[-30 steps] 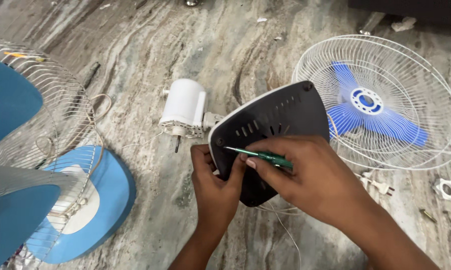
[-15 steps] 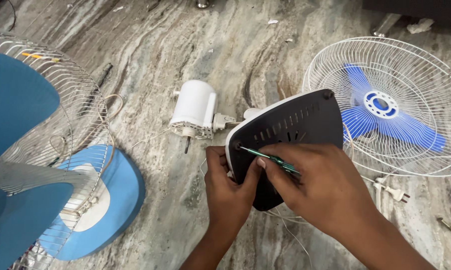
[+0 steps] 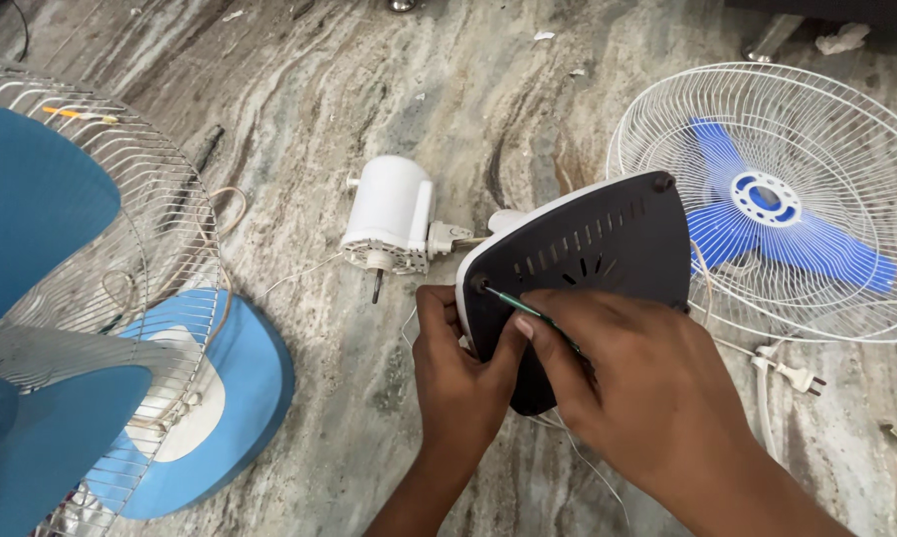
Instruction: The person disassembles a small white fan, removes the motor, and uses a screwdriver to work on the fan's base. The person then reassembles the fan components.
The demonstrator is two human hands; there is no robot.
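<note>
My left hand [image 3: 460, 376] grips the near edge of a fan base [image 3: 588, 259], tilted up so its black underside with vent slots faces me. My right hand [image 3: 639, 396] holds a thin green-handled screwdriver [image 3: 528, 310]; its tip rests on a screw at the base's left corner. A white motor housing [image 3: 391, 216] with its shaft pointing down lies on the floor just left of the base, joined to it by a white neck piece.
A white wire grille with blue blades [image 3: 782, 204] lies at the right, with a white plug [image 3: 797, 376] near it. A blue table fan with grille [image 3: 66, 298] and round blue base [image 3: 235, 398] stands at the left. Marbled stone floor [image 3: 369, 89] throughout.
The view has shifted a little, so everything sits slightly further right in the picture. Both hands keep their hold, and the screwdriver tip stays at the base's left corner.
</note>
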